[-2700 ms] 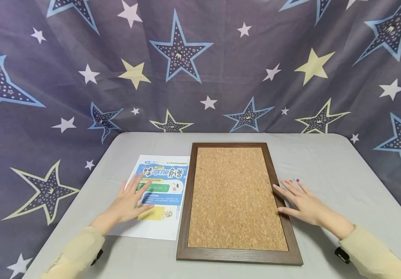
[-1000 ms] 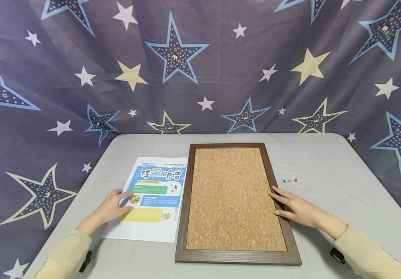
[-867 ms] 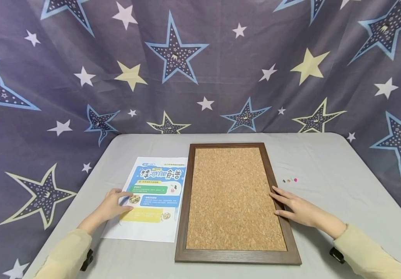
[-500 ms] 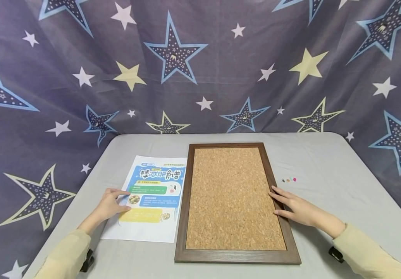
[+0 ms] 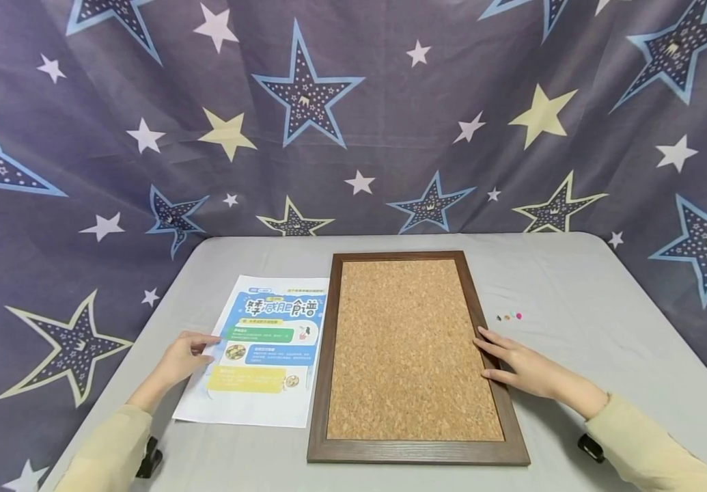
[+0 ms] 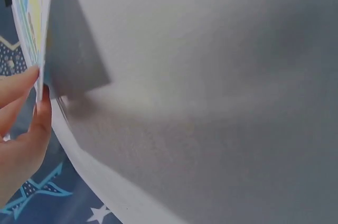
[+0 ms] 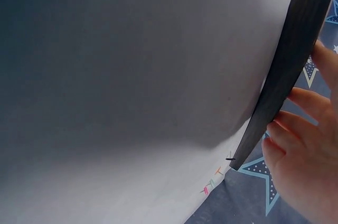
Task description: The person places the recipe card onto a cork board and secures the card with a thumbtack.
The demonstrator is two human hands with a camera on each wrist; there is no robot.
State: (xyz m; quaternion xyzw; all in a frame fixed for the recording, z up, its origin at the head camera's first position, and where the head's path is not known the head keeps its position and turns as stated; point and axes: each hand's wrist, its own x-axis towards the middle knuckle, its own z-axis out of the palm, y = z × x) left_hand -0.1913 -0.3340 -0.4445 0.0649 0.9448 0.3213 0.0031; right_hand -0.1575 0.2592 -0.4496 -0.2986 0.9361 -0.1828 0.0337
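"One printed sheet (image 5: pixel 267 352) lay on the grey tabletop (image 5: pixel 611 328), just L of the framed cork board (image 5: pixel 417 348)."

"What'd the L hand (image 5: pixel 182 359) have?"

"Sheet's L edge, pinched, thumb & finger nearly closed. L wrist cam showed digits on both faces + the sheet's shadow; head cam hid the underside."

"R hand (image 5: pixel 528 364)?"

"Loosely open, gripping nothing, fingertips on the board's R side."

"Beyond?"

"Tiny pins (image 7: pixel 213 183) near the R hand: mere dots per head cam, upright stems per R wrist cam. Starry curtain (image 5: pixel 390 102) hung behind."
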